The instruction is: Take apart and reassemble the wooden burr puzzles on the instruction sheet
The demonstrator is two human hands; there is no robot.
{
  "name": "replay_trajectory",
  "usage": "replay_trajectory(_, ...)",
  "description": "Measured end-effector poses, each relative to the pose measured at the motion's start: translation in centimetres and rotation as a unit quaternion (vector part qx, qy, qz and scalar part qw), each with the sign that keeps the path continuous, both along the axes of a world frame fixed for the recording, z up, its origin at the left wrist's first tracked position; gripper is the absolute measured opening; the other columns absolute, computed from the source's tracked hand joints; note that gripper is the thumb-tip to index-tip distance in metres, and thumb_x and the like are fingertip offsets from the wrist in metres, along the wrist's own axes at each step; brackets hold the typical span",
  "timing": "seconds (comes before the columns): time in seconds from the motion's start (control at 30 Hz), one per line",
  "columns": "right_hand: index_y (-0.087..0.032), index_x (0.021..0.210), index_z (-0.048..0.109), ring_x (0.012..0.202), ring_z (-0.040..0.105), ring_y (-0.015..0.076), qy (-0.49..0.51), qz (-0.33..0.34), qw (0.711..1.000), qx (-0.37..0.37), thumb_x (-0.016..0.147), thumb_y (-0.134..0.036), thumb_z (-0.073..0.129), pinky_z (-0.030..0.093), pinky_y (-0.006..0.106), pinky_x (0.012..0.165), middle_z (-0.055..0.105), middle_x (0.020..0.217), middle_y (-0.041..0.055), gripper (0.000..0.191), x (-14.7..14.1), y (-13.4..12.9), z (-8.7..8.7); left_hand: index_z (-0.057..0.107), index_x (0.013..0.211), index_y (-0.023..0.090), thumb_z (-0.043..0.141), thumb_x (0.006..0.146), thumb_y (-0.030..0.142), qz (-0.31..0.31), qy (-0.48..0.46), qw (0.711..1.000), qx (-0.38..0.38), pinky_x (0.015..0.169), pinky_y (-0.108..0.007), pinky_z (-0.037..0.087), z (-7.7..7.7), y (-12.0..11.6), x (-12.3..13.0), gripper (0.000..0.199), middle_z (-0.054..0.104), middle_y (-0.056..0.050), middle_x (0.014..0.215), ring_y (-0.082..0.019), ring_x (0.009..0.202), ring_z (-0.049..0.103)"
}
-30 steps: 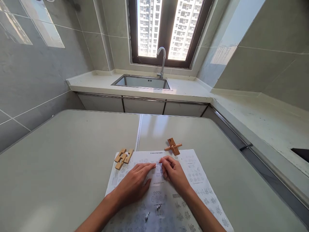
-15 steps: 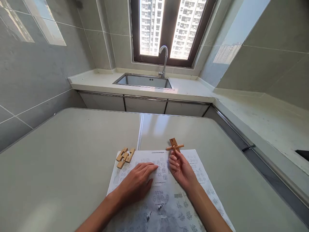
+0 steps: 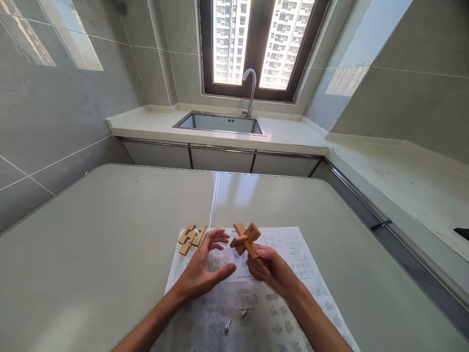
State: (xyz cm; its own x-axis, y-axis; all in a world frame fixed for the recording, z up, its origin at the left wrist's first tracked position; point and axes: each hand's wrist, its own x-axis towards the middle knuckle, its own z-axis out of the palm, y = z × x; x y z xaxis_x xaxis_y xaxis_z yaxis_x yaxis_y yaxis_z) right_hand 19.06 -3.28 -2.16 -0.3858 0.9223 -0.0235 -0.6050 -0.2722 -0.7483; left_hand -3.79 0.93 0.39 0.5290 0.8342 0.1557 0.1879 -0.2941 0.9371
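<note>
My right hand (image 3: 273, 266) grips a partly joined wooden burr puzzle (image 3: 246, 239), its notched pieces crossing each other and one marked with a "2". The puzzle is held above the sheet, tilted. My left hand (image 3: 207, 264) is open just to the left of it, thumb and fingers apart, not touching the puzzle. Beyond the left fingers, several loose notched wooden puzzle pieces (image 3: 191, 238) lie together at the sheet's far left corner. Under both hands lies a printed instruction sheet (image 3: 252, 303) with small line diagrams and a worn, torn patch.
The pale table (image 3: 110, 244) has a seam running away from me. Past its far edge stands a white counter (image 3: 146, 122) with a sink (image 3: 220, 123) and a curved faucet (image 3: 251, 90) under a window. Another counter (image 3: 421, 176) runs along the right.
My right hand has turned the puzzle and brought it left and nearer the middle. My left hand has lifted off the sheet and opened toward it. The loose pieces lie as before.
</note>
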Motion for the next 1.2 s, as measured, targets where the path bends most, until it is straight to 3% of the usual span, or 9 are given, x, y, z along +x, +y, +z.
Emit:
replay_trajectory(0.17, -0.017, 0.060, 0.056, 0.037, 0.028, 0.0061, -0.019, 0.132, 0.991, 0.008, 0.080, -0.039, 0.071, 0.023, 0.024, 0.040, 0.040, 0.044, -0.0072, 0.032, -0.1, -0.6, -1.3, 0.039, 0.156, 0.026, 0.077, 0.073, 0.078, -0.183, -0.104, 0.966, -0.147, 0.121, -0.055, 0.040, 0.3, 0.2, -0.2, 0.105, 0.052, -0.018, 0.155, -0.038, 0.146, 0.049)
replay_trajectory(0.3, -0.016, 0.057, 0.058, 0.036, 0.032, 0.0065, -0.030, 0.174, 0.984, 0.009, 0.075, -0.038, 0.073, 0.022, 0.024, 0.038, 0.043, 0.043, -0.0054, 0.032, -0.3, -0.8, -2.0, 0.054, 0.146, 0.022, 0.088, 0.062, 0.071, -0.240, -0.108, 0.949, -0.173, 0.118, -0.056, 0.042, 0.2, 0.0, -0.1, 0.103, 0.061, -0.018, 0.145, -0.041, 0.138, 0.056)
replay_trajectory(0.4, -0.016, 0.064, 0.060, 0.039, 0.036, 0.0075, -0.038, 0.156, 0.987, 0.005, 0.081, -0.039, 0.070, 0.027, 0.023, 0.041, 0.046, 0.046, -0.0048, 0.031, -0.4, -0.8, -1.5, 0.059, 0.139, 0.021, 0.090, 0.060, 0.067, -0.181, -0.082, 0.972, -0.125, 0.112, -0.055, 0.047, 0.0, -0.2, -0.3, 0.097, 0.067, -0.016, 0.134, -0.040, 0.127, 0.063)
replay_trajectory(0.53, -0.016, 0.081, 0.060, 0.045, 0.043, 0.0086, -0.078, 0.106, 0.991, 0.022, 0.094, -0.046, 0.068, 0.034, 0.024, 0.049, 0.054, 0.055, -0.0039, 0.033, -0.4, -0.7, -0.4, 0.056, 0.140, 0.020, 0.088, 0.065, 0.062, -0.096, -0.054, 0.993, -0.049, 0.113, -0.052, 0.045, -0.1, -0.6, -0.4, 0.092, 0.065, -0.016, 0.136, -0.038, 0.130, 0.059)
replay_trajectory(0.73, -0.015, 0.100, 0.066, 0.041, 0.040, 0.0076, -0.113, 0.098, 0.986, 0.068, 0.099, -0.050, 0.066, 0.032, 0.023, 0.047, 0.048, 0.055, -0.0083, 0.035, -0.6, -0.8, -0.6, 0.054, 0.140, 0.023, 0.092, 0.062, 0.051, -0.062, -0.016, 0.997, 0.030, 0.105, -0.045, 0.051, -0.1, -1.1, 0.0, 0.091, 0.067, -0.012, 0.131, -0.031, 0.115, 0.064)
replay_trajectory(0.97, -0.015, 0.112, 0.071, 0.044, 0.037, 0.0072, -0.122, 0.066, 0.988, 0.072, 0.101, -0.050, 0.064, 0.031, 0.024, 0.049, 0.046, 0.058, -0.0084, 0.038, -0.8, -0.9, -1.2, 0.054, 0.138, 0.023, 0.090, 0.060, 0.050, -0.027, 0.010, 0.994, 0.105, 0.100, -0.045, 0.053, 0.0, -1.0, -0.2, 0.091, 0.069, -0.011, 0.125, -0.031, 0.110, 0.065)
replay_trajectory(1.1, -0.015, 0.106, 0.071, 0.044, 0.036, 0.0077, -0.119, 0.068, 0.988, 0.065, 0.100, -0.052, 0.065, 0.031, 0.024, 0.049, 0.044, 0.055, -0.0089, 0.038, -0.9, -0.9, -0.9, 0.053, 0.137, 0.024, 0.090, 0.058, 0.045, -0.021, 0.024, 0.990, 0.135, 0.096, -0.044, 0.055, 0.1, -1.0, -0.2, 0.089, 0.070, -0.009, 0.123, -0.030, 0.106, 0.066)
replay_trajectory(1.2, -0.017, 0.102, 0.068, 0.047, 0.042, 0.0091, -0.148, 0.038, 0.986, 0.061, 0.099, -0.056, 0.065, 0.035, 0.024, 0.053, 0.052, 0.060, -0.0058, 0.039, -1.2, -0.8, -0.2, 0.052, 0.136, 0.025, 0.089, 0.058, 0.041, 0.000, 0.037, 0.986, 0.160, 0.095, -0.045, 0.056, 0.1, -1.1, -0.1, 0.088, 0.069, -0.009, 0.122, -0.030, 0.105, 0.066)
